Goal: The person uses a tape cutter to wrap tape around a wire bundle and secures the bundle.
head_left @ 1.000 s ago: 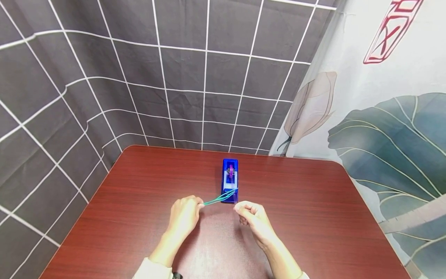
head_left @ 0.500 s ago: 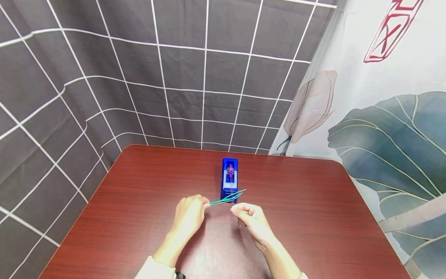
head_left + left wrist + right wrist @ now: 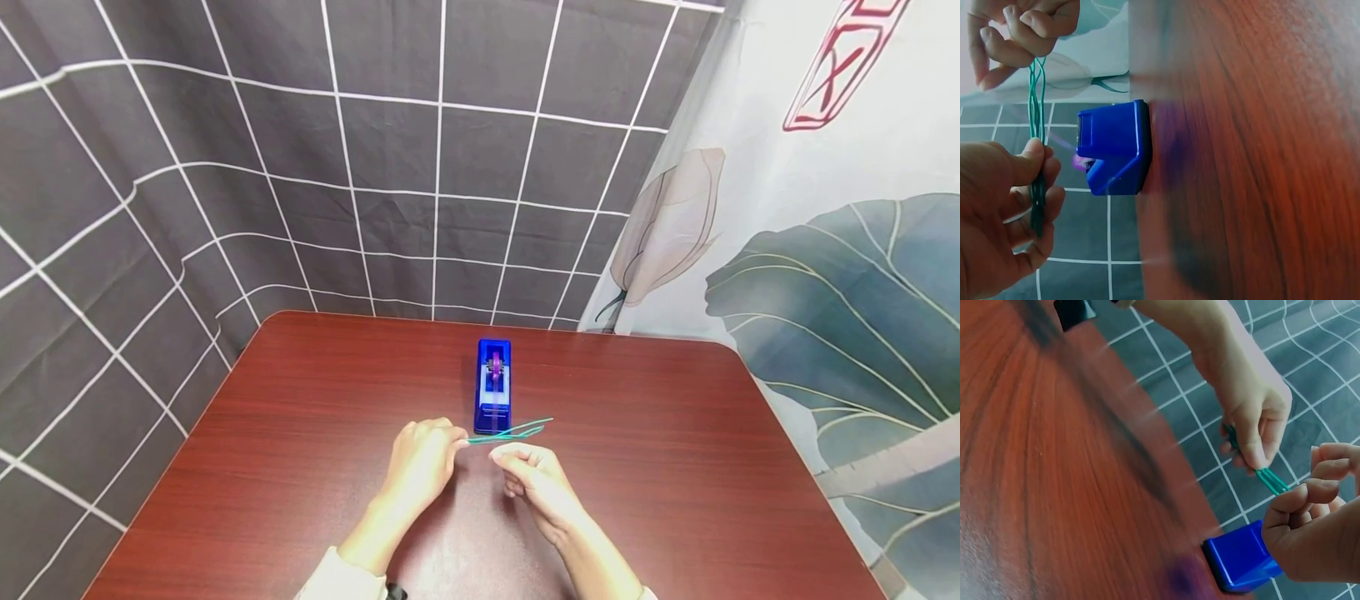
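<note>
My left hand [image 3: 423,457] pinches a bundle of thin green wires [image 3: 517,432] between thumb and fingers. In the left wrist view the lower part of the bundle [image 3: 1036,206] lies along the curled fingers. The free ends point right, past the fingertips of my right hand [image 3: 536,479]. That hand has thumb and forefinger together, close to the wires on the near side, pinching what looks like a barely visible clear strip of tape. Just beyond both hands stands a blue tape dispenser [image 3: 482,383] with a purple-cored roll [image 3: 496,365].
The reddish-brown wooden table [image 3: 337,375] has rounded far corners. Behind it hangs a dark grey curtain [image 3: 390,150] with white grid lines. A pale curtain with a leaf print [image 3: 847,308] hangs on the right.
My left hand has moved right with the green wires, so their free ends now reach past the dispenser. My right hand has shifted slightly left and toward me.
</note>
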`<action>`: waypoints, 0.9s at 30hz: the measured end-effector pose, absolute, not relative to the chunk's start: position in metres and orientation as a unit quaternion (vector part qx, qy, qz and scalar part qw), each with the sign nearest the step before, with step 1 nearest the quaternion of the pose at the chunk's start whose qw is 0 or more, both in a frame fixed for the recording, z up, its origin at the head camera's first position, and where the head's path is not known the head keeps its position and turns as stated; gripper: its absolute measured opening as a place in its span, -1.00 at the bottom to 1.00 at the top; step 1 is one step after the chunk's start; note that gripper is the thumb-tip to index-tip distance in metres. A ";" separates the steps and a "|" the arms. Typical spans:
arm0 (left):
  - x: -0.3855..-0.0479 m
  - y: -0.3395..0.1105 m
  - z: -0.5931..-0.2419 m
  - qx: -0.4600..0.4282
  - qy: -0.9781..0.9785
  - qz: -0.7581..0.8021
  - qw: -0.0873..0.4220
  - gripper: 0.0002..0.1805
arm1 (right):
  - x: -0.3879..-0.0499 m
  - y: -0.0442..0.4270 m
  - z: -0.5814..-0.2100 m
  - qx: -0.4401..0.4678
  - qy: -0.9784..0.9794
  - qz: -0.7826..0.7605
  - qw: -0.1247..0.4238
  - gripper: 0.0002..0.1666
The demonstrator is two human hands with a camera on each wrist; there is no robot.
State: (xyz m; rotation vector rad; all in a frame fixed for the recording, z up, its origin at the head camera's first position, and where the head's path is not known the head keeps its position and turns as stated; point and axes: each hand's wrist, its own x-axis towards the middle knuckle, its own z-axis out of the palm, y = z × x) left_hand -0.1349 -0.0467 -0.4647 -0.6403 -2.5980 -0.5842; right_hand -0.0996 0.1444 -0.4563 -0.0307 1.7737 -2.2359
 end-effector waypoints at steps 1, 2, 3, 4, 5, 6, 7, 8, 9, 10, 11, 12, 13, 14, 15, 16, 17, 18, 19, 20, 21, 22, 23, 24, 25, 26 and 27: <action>-0.135 -0.046 -0.465 -0.231 -0.929 -0.209 0.201 -0.96 | -0.099 0.143 -0.457 -0.010 0.613 -0.777 0.146 -0.72; -0.135 -0.046 -0.465 -0.234 -0.928 -0.209 0.203 -0.96 | -0.099 0.143 -0.457 -0.010 0.612 -0.777 0.147 -0.71; -0.135 -0.046 -0.465 -0.236 -0.927 -0.208 0.206 -0.96 | -0.099 0.142 -0.457 -0.010 0.611 -0.778 0.148 -0.70; -0.134 -0.045 -0.465 -0.238 -0.926 -0.208 0.208 -0.96 | -0.099 0.141 -0.458 -0.009 0.611 -0.778 0.149 -0.69; -0.134 -0.045 -0.465 -0.240 -0.925 -0.207 0.211 -0.96 | -0.099 0.140 -0.458 -0.008 0.612 -0.777 0.148 -0.69; -0.134 -0.045 -0.465 -0.243 -0.924 -0.206 0.214 -0.95 | -0.098 0.139 -0.458 -0.006 0.612 -0.777 0.147 -0.69; -0.134 -0.045 -0.465 -0.245 -0.923 -0.204 0.216 -0.95 | -0.098 0.138 -0.458 -0.003 0.612 -0.777 0.147 -0.69; -0.134 -0.045 -0.464 -0.247 -0.922 -0.203 0.219 -0.94 | -0.098 0.138 -0.458 -0.001 0.612 -0.777 0.146 -0.69; -0.134 -0.044 -0.464 -0.250 -0.921 -0.203 0.221 -0.94 | -0.098 0.137 -0.458 0.002 0.612 -0.777 0.146 -0.69; -0.134 -0.044 -0.463 -0.253 -0.920 -0.202 0.223 -0.94 | -0.097 0.136 -0.458 0.004 0.613 -0.777 0.145 -0.69; -0.133 -0.044 -0.463 -0.256 -0.919 -0.200 0.224 -0.94 | -0.097 0.136 -0.458 0.006 0.613 -0.777 0.144 -0.69; -0.133 -0.044 -0.462 -0.259 -0.918 -0.199 0.223 -0.94 | -0.097 0.135 -0.458 0.008 0.613 -0.777 0.144 -0.70; -0.132 -0.044 -0.462 -0.263 -0.917 -0.200 0.223 -0.94 | -0.097 0.135 -0.458 0.009 0.613 -0.776 0.144 -0.70; -0.132 -0.044 -0.461 -0.267 -0.916 -0.199 0.222 -0.94 | -0.096 0.135 -0.458 0.010 0.614 -0.777 0.142 -0.71; -0.132 -0.043 -0.461 -0.270 -0.916 -0.199 0.220 -0.95 | -0.096 0.135 -0.458 0.011 0.614 -0.777 0.141 -0.71; -0.131 -0.043 -0.461 -0.274 -0.916 -0.197 0.218 -0.95 | -0.096 0.134 -0.458 0.012 0.614 -0.777 0.140 -0.72; -0.131 -0.043 -0.460 -0.276 -0.915 -0.197 0.217 -0.95 | -0.096 0.134 -0.457 0.013 0.613 -0.778 0.139 -0.72; -0.131 -0.042 -0.460 -0.279 -0.915 -0.197 0.217 -0.95 | -0.095 0.134 -0.457 0.012 0.612 -0.778 0.139 -0.72; -0.131 -0.042 -0.460 -0.281 -0.914 -0.199 0.217 -0.95 | -0.095 0.134 -0.457 0.013 0.611 -0.779 0.139 -0.72; -0.131 -0.042 -0.460 -0.282 -0.913 -0.199 0.218 -0.95 | -0.095 0.134 -0.457 0.014 0.609 -0.780 0.139 -0.72; -0.131 -0.041 -0.459 -0.283 -0.912 -0.200 0.219 -0.95 | -0.095 0.134 -0.457 0.015 0.608 -0.781 0.140 -0.72; -0.131 -0.041 -0.459 -0.284 -0.911 -0.201 0.220 -0.95 | -0.095 0.134 -0.456 0.017 0.606 -0.783 0.141 -0.71; -0.131 -0.041 -0.459 -0.284 -0.910 -0.203 0.221 -0.95 | -0.095 0.134 -0.456 0.018 0.605 -0.784 0.142 -0.71; -0.130 -0.041 -0.458 -0.286 -0.909 -0.205 0.223 -0.95 | -0.095 0.135 -0.456 0.020 0.604 -0.784 0.142 -0.71; -0.130 -0.041 -0.458 -0.287 -0.908 -0.206 0.224 -0.95 | -0.095 0.135 -0.456 0.024 0.604 -0.784 0.142 -0.71; -0.130 -0.041 -0.458 -0.287 -0.908 -0.208 0.225 -0.94 | -0.095 0.135 -0.456 0.026 0.604 -0.784 0.141 -0.70; -0.130 -0.040 -0.458 -0.288 -0.907 -0.209 0.226 -0.94 | -0.095 0.135 -0.456 0.030 0.604 -0.784 0.141 -0.71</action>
